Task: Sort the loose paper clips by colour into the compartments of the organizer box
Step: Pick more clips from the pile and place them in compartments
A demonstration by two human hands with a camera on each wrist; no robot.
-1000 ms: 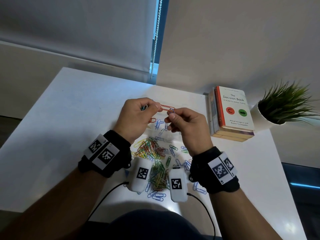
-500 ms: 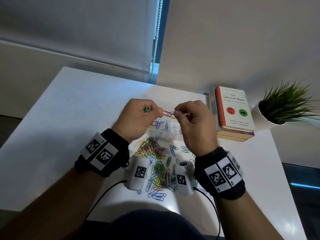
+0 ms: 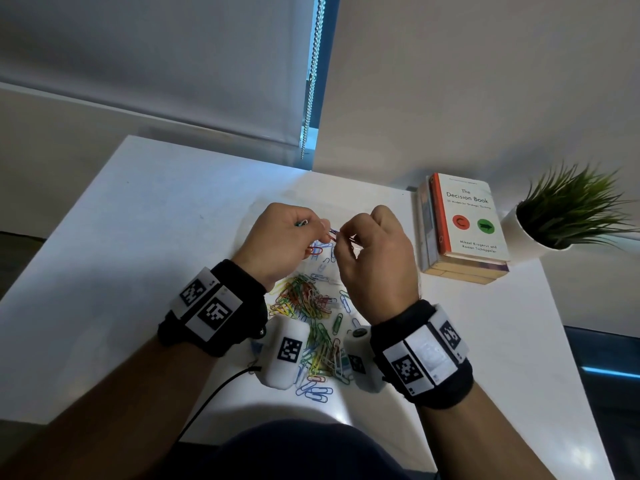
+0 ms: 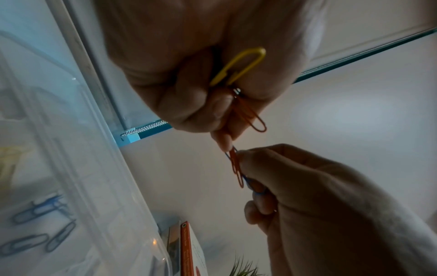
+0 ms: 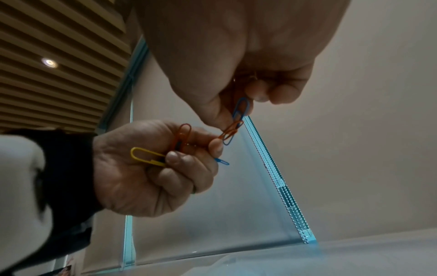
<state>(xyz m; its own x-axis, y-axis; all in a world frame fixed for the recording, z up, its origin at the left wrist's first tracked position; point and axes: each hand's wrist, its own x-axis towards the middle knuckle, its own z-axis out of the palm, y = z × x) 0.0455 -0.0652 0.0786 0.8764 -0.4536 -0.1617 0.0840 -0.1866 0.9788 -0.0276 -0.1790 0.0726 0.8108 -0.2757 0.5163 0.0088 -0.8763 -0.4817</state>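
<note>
I see the worktop (image 3: 138,237) as a smooth white surface with a soft sheen, catching a bright glare at its near edge, and the loose paper clips (image 3: 304,299) heaped on it look like glossy coloured wire. The organizer box (image 4: 99,168) on the left of my left wrist view is clear, smooth plastic with small highlights along its rim, and the yellow clip (image 4: 238,65) tucked in my left hand (image 4: 201,61) has a slick coating. On the far right the book (image 3: 467,220) has a matt paper cover, the pot (image 3: 519,233) beside it looks smooth and matt white, and my wristbands (image 3: 235,306) are black cloth.
</note>
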